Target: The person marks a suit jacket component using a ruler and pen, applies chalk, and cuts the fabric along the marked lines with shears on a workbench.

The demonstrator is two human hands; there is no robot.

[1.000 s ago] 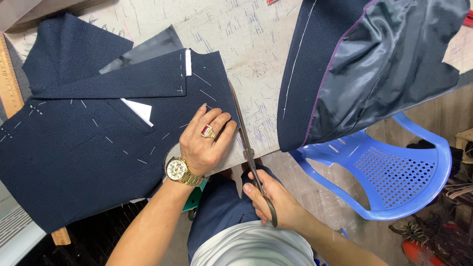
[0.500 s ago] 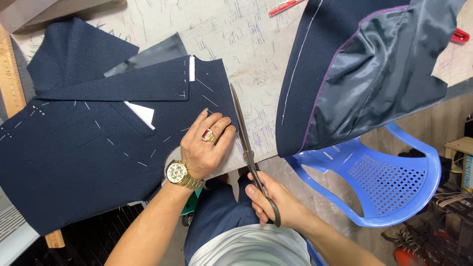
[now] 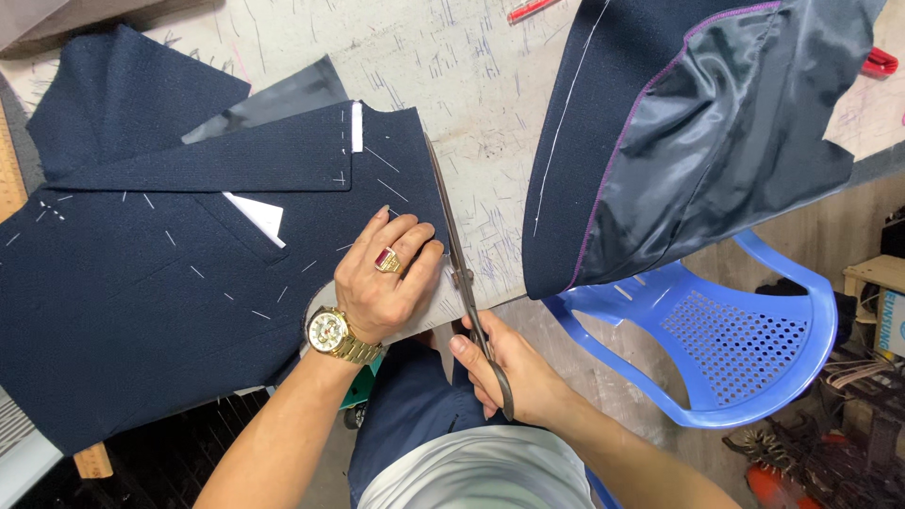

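Note:
A navy jacket panel [image 3: 141, 283] with white basting stitches and a white pocket flap lies flat on the worktable [image 3: 490, 113]. My left hand [image 3: 386, 278], wearing a gold watch and a red-stone ring, presses down on the panel's right edge. My right hand [image 3: 509, 372] grips long tailor's scissors [image 3: 457, 254], whose blades run along that right edge of the cloth, pointing away from me.
A second navy piece with shiny grey lining [image 3: 698, 132] hangs over the table's edge at the right. Under it stands a blue plastic chair [image 3: 735, 349]. A wooden ruler [image 3: 11, 179] lies at the far left, and a red pen [image 3: 533, 9] near the top.
The view has shifted slightly. The scissors and my right hand have moved a little forward along the cloth's edge; my left hand stays pressed on the fabric.

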